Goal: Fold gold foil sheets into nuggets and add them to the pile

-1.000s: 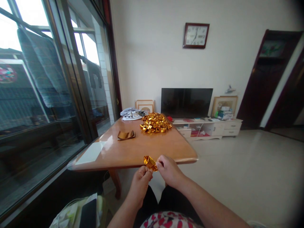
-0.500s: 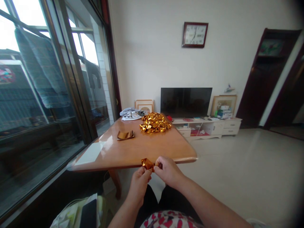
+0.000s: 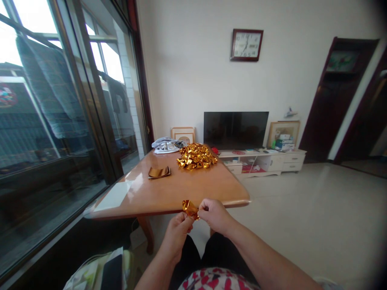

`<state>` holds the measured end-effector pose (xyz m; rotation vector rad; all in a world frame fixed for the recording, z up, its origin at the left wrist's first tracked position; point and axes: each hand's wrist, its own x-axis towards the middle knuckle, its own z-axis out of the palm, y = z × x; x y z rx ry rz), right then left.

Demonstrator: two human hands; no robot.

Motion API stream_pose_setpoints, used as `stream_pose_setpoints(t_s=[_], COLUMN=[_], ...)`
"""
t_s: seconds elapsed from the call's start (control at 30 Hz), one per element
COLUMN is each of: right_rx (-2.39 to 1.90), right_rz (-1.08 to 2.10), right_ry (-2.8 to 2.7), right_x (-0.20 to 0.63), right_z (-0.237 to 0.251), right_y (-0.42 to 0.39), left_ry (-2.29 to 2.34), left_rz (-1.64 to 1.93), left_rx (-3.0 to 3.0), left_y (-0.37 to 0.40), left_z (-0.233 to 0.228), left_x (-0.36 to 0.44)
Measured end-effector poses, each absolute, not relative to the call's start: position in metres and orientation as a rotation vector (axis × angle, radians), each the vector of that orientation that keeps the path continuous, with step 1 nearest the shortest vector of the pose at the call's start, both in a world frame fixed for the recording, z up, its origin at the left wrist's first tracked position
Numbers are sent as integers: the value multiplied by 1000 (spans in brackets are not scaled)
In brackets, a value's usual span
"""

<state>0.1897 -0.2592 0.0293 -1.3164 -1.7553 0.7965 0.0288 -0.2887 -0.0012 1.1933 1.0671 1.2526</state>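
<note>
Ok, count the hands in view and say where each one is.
2. The left hand is at the lower end of the gold foil; the right hand is at its right side. Both are by the near edge of the table. No others show.

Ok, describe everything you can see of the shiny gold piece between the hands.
The gold piece is small, glossy and creased, like folded metallic foil or paper. Its wider end points up and left; the narrower end lies between the fingertips of the left hand and right hand. It is held by the near edge of the table. Fingers hide its lower part.
</note>
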Motion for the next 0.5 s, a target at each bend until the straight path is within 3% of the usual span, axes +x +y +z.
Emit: stream_pose_setpoints(t_s=[0.2, 0.5], right_rx=[-1343, -1464], right_rz=[977, 737], right_ry=[-1635, -1833], right_x=[191, 194], right_z=[26, 20], right_y=[-259, -255], left_ry=[1023, 1161], left_rz=[1213, 1277], left_rx=[1204, 1368], left_y=[-289, -283], left_z=[-5, -7], left_x=[27, 13])
